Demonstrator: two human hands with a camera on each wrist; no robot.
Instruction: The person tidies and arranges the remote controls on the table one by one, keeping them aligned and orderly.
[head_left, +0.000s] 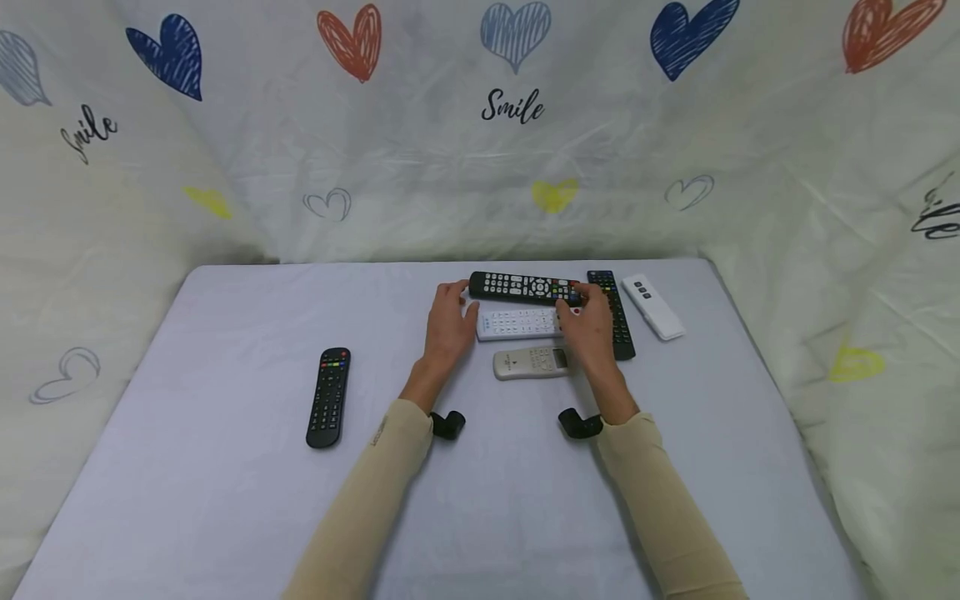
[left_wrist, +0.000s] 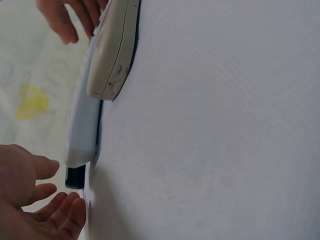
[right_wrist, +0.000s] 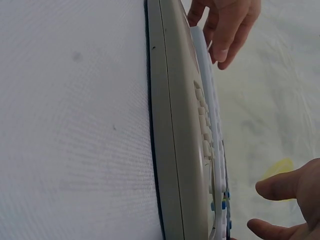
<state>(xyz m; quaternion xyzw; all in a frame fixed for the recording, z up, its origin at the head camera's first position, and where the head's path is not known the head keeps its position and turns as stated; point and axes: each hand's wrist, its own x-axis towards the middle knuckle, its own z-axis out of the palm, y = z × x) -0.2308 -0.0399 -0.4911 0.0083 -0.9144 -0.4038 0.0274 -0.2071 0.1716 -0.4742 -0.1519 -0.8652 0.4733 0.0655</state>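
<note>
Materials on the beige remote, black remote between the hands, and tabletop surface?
Beige remote: likely moulded hard plastic, satin; a seam runs along its side.
Black remote: probably plastic, judging by its uniform, rounded casing; matte or satin, hard to tell.
Tabletop surface: looks like matte woven cloth, given the fine ribbed texture in the wrist views.
</note>
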